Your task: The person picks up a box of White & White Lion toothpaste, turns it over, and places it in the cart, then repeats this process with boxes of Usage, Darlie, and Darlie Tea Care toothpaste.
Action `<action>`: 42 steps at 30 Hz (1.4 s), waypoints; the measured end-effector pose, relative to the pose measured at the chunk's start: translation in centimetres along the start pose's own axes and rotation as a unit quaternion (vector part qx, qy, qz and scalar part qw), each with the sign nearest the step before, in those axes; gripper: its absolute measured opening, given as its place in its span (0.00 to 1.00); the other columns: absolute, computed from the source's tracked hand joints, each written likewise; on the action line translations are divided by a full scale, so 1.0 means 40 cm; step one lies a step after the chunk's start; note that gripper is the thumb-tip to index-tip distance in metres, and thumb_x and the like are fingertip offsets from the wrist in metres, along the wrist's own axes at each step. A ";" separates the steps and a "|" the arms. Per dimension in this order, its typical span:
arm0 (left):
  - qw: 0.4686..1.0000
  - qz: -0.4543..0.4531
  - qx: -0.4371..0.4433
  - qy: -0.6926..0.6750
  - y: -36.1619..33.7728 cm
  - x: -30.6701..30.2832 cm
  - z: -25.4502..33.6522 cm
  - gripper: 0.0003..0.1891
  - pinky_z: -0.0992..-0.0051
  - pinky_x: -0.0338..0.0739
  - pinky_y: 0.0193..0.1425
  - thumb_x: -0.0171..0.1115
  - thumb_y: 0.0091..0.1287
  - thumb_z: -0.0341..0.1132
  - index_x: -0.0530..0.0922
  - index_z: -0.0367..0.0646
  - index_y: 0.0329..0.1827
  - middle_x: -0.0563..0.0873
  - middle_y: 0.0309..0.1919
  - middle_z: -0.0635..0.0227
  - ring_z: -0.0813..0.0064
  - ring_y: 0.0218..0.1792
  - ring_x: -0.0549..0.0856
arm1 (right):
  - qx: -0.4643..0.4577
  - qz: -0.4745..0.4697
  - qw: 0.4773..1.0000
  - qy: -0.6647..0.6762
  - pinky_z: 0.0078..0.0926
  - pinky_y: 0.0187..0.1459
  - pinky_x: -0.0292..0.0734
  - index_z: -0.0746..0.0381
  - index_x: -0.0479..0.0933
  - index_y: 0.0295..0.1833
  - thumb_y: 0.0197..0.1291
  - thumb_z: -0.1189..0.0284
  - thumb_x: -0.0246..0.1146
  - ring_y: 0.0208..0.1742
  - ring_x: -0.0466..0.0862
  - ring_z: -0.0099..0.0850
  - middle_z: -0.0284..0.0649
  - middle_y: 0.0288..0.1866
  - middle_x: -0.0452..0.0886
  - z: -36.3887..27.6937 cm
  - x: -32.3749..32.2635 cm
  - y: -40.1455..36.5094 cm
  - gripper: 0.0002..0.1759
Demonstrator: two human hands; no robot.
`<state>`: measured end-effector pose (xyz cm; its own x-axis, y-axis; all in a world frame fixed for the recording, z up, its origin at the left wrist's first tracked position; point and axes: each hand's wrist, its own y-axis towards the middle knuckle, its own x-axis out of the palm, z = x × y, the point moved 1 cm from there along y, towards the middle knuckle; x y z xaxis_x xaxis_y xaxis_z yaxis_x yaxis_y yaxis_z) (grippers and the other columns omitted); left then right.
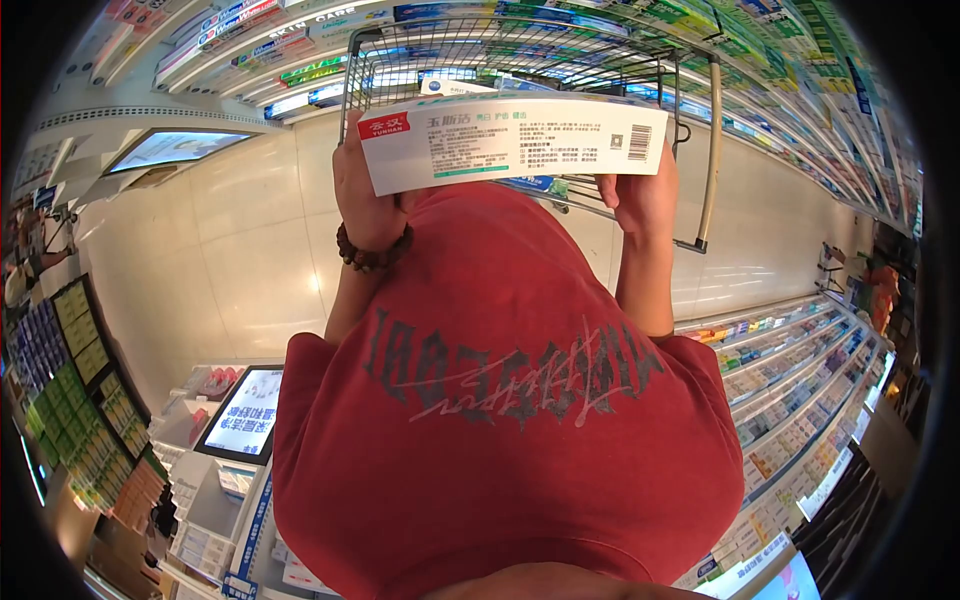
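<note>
A long white toothpaste box (520,146) with a red brand patch, small print and a barcode is held level in front of my chest. My left hand (368,190), with a dark bead bracelet (372,250) at its wrist, grips the box's left end. At the opposite end, my right hand (645,195) is closed on the box, thumb at the lower edge. Fingers behind the box are hidden. Just beyond it stands a wire shopping cart (540,50), partly covered by the box, with some packages inside.
Shelves of boxed goods (790,60) run along the far side and the right. The cart's handle bar (712,150) is at the right. A display screen (180,150) stands at left, another screen (242,412) lower left. Pale tiled floor (230,230) lies between the shelves.
</note>
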<state>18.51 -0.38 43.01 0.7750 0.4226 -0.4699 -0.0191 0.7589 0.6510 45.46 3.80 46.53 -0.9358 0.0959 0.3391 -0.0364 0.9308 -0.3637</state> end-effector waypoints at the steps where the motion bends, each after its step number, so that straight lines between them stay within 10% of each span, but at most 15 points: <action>1: 1.000 0.001 0.000 0.000 0.001 0.000 0.000 0.22 0.81 0.62 0.13 0.47 0.77 0.25 0.62 0.26 0.72 0.79 0.19 0.68 0.83 0.11 0.70 | -0.007 -0.017 1.000 -0.002 0.20 0.11 0.60 0.65 0.76 0.41 0.79 0.51 0.39 0.10 0.67 0.26 0.40 0.16 0.75 0.001 -0.005 0.002 0.30; 8: 0.989 -0.060 -0.047 -0.130 -0.018 -0.008 -0.031 0.23 0.81 0.62 0.14 0.48 0.76 0.26 0.62 0.29 0.73 0.79 0.20 0.69 0.81 0.12 0.71 | -0.016 -0.031 0.999 0.000 0.20 0.11 0.60 0.65 0.76 0.40 0.79 0.52 0.41 0.09 0.67 0.25 0.40 0.17 0.75 0.004 -0.003 0.005 0.29; 14: 0.989 0.070 0.067 0.113 -0.010 0.021 -0.048 0.20 0.83 0.64 0.17 0.46 0.78 0.27 0.66 0.29 0.70 0.79 0.25 0.69 0.83 0.16 0.72 | -0.025 -0.007 1.000 -0.013 0.20 0.11 0.60 0.66 0.75 0.41 0.79 0.52 0.41 0.09 0.67 0.25 0.40 0.18 0.76 -0.007 0.011 -0.002 0.29; 20: 0.937 0.016 -0.287 -0.199 -0.069 0.002 -0.034 0.27 0.60 0.79 0.54 0.70 0.64 0.46 0.76 0.36 0.59 0.82 0.53 0.52 0.49 0.51 0.84 | -0.037 -0.019 0.999 -0.022 0.20 0.11 0.60 0.66 0.75 0.41 0.79 0.51 0.40 0.09 0.68 0.25 0.41 0.17 0.76 -0.009 0.009 -0.002 0.30; 26: 0.972 -0.008 -0.158 -0.173 -0.062 0.012 -0.044 0.20 0.86 0.66 0.19 0.42 0.81 0.32 0.66 0.33 0.72 0.79 0.35 0.68 0.88 0.22 0.73 | -0.041 -0.029 0.998 -0.028 0.20 0.11 0.60 0.67 0.75 0.40 0.79 0.50 0.39 0.09 0.69 0.26 0.40 0.17 0.75 -0.015 0.012 0.000 0.32; 33: 0.998 0.004 -0.039 0.039 -0.027 0.015 -0.023 0.25 0.85 0.69 0.24 0.56 0.72 0.26 0.65 0.30 0.71 0.79 0.38 0.69 0.86 0.26 0.76 | -0.038 -0.020 0.998 -0.035 0.20 0.11 0.59 0.67 0.75 0.39 0.79 0.49 0.40 0.10 0.69 0.26 0.40 0.15 0.74 -0.023 0.001 -0.002 0.33; 42: 0.994 -0.020 -0.091 -0.059 -0.039 0.019 -0.029 0.22 0.85 0.66 0.21 0.56 0.71 0.24 0.68 0.27 0.67 0.78 0.30 0.72 0.88 0.22 0.73 | -0.043 -0.021 0.998 -0.029 0.20 0.11 0.59 0.67 0.76 0.39 0.79 0.50 0.40 0.09 0.69 0.26 0.40 0.15 0.74 -0.016 -0.007 -0.003 0.32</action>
<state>18.40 -0.69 40.95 0.8457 0.3375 -0.4135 -0.0927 0.8558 0.5089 45.95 3.89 47.02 -0.9530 0.0370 0.3007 -0.0490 0.9607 -0.2733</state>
